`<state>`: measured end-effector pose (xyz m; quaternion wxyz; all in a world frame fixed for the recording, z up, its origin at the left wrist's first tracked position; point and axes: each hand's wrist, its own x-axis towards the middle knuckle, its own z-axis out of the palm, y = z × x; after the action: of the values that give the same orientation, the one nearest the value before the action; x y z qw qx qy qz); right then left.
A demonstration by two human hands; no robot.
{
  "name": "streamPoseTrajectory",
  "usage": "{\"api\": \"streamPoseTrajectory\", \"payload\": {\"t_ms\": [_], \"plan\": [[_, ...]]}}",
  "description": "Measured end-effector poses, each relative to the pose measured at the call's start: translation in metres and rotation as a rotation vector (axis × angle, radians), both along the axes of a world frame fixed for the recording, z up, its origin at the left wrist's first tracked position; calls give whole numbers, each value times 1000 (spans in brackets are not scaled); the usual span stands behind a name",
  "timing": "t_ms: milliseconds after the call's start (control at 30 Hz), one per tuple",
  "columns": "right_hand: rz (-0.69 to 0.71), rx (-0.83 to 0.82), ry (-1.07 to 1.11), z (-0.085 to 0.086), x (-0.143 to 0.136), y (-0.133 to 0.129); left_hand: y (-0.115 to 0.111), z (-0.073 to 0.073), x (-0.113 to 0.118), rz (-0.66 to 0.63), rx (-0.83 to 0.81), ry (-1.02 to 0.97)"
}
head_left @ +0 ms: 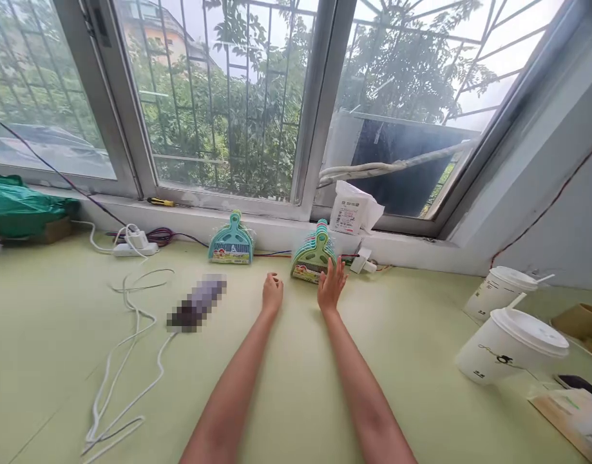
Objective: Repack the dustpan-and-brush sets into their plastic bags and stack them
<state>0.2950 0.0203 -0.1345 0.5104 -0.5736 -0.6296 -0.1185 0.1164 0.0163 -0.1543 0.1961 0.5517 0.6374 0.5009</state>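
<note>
Against the wall under the window stands a stack of small packaged dustpans (308, 261), green at the front with teal and pink edges behind. My right hand (331, 283) is at the stack's right front corner, fingers spread and upright, holding nothing. My left hand (273, 291) rests over the table left of the stack, its fingers curled in; whether anything is inside cannot be made out. Further left a teal packaged dustpan set (232, 241) stands apart, touched by neither hand.
White cables (131, 322) and a blurred-out object (196, 304) lie on the left of the green table (296, 399). A power strip (135, 248) is at the back left. Two lidded cups (511, 348) stand right. A white package (353, 209) sits on the sill.
</note>
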Motion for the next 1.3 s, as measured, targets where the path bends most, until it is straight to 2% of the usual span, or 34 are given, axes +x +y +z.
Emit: {"api": "streamPoseTrajectory", "payload": {"t_ms": [100,233,300,367,500,600,667,767,867,933,1067,1133,1233,1300], "plan": [[91,-69,-72,-4,-8,-27,-29,-2,-6,-26,19,-42],[399,-365,-280,-18,-21,-70,-65,0,-2,56,11,-54],[498,-491,-322,-25,-25,-91,-73,9,-4,77,22,7],[519,-554,-326,-30,-26,-109,-71,24,-14,78,46,90],[506,-590,-358,-26,-22,-133,-48,57,-59,229,-20,90],[461,-592,-366,-18,-21,-139,-30,67,-102,348,-126,117],[440,-596,-377,-13,-22,-140,-23,64,-130,417,-193,178],[423,-610,-400,-9,-23,-143,-10,52,-171,497,-232,237],[418,-609,-421,-10,-23,-143,11,41,-206,541,-201,234],[425,-583,-427,-11,-23,-142,30,37,-224,521,-146,201],[420,-531,-396,-11,-25,-137,67,35,-241,373,-47,140],[420,-525,-375,-10,-27,-134,81,34,-244,391,-74,108],[416,-516,-355,-9,-30,-128,96,32,-250,488,-172,58],[407,-506,-352,-10,-31,-125,102,31,-254,472,-221,65]]}}
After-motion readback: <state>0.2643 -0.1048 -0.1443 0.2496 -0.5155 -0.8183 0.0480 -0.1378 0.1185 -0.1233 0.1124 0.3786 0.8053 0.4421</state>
